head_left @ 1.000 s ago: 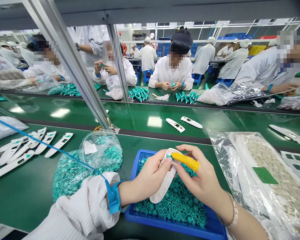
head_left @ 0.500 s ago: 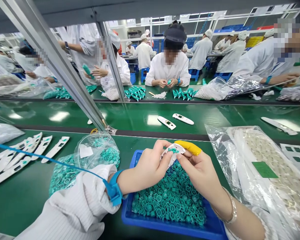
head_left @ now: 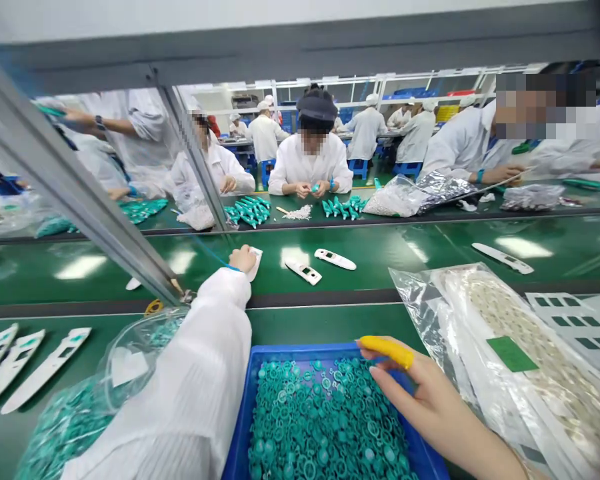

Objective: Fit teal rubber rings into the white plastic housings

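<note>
Head view: near the centre of the frame, the left hand [head_left: 243, 257] has its fingers closed on an elongated white plastic casing [head_left: 255, 264] at the glossy green strip [head_left: 400, 277], just left of two similar white casings with dark windows [head_left: 303, 271]. At lower right, the right hand [head_left: 420, 383], a yellow cover [head_left: 387, 351] on its index finger, is loosely curled with thumb and index parted, gripping nothing, by the right rim of a blue plastic bin [head_left: 305, 349] of small teal ring-shaped plastic parts [head_left: 325, 420]. Whether the held casing touches the strip cannot be told.
</note>
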Demonstrator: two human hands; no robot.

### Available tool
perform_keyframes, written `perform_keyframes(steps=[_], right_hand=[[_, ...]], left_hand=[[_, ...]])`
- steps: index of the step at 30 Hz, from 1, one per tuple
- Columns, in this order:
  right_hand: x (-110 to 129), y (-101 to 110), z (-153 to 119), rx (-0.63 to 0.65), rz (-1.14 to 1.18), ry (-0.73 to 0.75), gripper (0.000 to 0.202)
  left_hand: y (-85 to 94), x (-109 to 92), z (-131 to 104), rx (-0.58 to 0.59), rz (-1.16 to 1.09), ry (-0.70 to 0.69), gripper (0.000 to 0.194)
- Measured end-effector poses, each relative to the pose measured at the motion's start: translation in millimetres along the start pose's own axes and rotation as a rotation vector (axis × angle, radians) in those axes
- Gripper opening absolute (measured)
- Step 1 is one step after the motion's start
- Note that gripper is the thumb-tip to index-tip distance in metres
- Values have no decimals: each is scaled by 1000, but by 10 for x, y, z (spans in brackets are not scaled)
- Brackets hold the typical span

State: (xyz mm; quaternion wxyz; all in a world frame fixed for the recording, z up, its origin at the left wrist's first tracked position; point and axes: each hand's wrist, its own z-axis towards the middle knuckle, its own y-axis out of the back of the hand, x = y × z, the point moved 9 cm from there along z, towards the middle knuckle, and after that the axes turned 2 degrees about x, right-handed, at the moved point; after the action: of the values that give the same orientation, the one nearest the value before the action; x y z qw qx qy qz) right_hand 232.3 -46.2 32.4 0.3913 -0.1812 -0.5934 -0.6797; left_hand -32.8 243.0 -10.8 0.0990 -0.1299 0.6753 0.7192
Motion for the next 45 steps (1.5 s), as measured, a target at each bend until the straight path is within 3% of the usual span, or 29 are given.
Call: perform_keyframes(steps=[2, 4, 7, 10, 14, 18, 21, 24, 27, 29, 31, 37, 39, 45], right_hand=[[-42, -3, -9, 65, -43, -4, 24], [-68, -39, 35, 135, -74, -20, 22], [2, -301, 169, 330, -160, 25, 22], [116, -766, 236, 577, -452, 153, 19], [129, -1177, 251, 687, -747, 232, 17], [105, -1232, 217, 681, -747, 265, 15], [88, -1186, 196, 657, -772, 259, 23], [95, -1177, 207, 623, -799, 235, 20], [121, -1132, 241, 589, -802, 210, 15], [168, -1021, 269, 558, -791, 204, 14], [246, -844, 294, 521, -772, 202, 17], [580, -187, 386, 193, -411, 224, 23], [558, -224, 360, 234, -428, 235, 21], [255, -806, 111, 635, -539, 276, 17]], left_hand=[[-93, 110, 53, 14, 40, 17, 35], [-175, 73, 85, 37, 69, -44, 39], [-385, -251, 28, 148, 82, -291, 46], [-650, -624, -209, 300, 73, -562, 56], [-732, -867, -425, 352, 27, -670, 37], [-462, -1087, -576, 333, -144, -617, 30], [-198, -1264, -936, 375, -324, -582, 32], [-44, -1304, -1487, 540, -572, -512, 27], [-31, -1125, -1980, 769, -988, -248, 20], [-28, -973, -2196, 811, -1126, -106, 19], [-14, -871, -2325, 794, -1171, -52, 20], [-30, -865, -2474, 730, -1194, -63, 26], [-41, -854, -2458, 700, -1183, -66, 25], [-93, -768, -2413, 678, -1180, -23, 27]])
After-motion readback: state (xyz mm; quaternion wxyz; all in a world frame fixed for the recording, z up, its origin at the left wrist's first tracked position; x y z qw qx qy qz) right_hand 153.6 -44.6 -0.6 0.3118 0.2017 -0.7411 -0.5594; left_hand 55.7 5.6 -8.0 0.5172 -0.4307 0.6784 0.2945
